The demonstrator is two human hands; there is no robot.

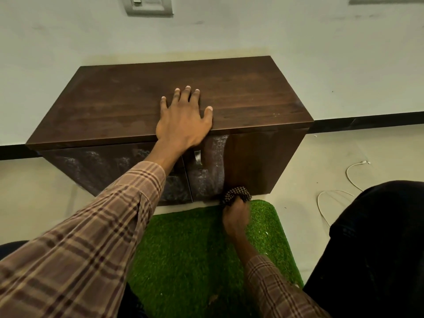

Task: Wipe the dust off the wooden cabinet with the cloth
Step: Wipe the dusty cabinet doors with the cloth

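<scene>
head view, status: wiping the front of the wooden cabinet [252, 97], part done.
left hand [183, 125]: flat on the cabinet top at the near edge, fingers spread wide, holding nothing, just bracing.
right hand [236, 214]: fingers curled tight around the bunched cloth [236, 193], pressed against the bottom edge of the right door [263, 161].
cloth location: low on the cabinet front, right of the handle [197, 157], just above the green mat [206, 249].
done: right part of the right door looks clean and dark. Top looks mostly clean, a few faint smears on its left half.
left to do: a dusty strip on the right door next to the handle, and the whole left door [103, 166], which is grey with dust streaks. Sides not visible, cannot tell.
progress guess: roughly half, front is the main backlog.
counts: cabinet 1, doors 2, handle 1 seen (a second could be hidden behind my left arm), cloth 1, mat 1, white cable [351, 171] on the floor at right 1, wall socket [148, 3] 1, hands 2.
</scene>
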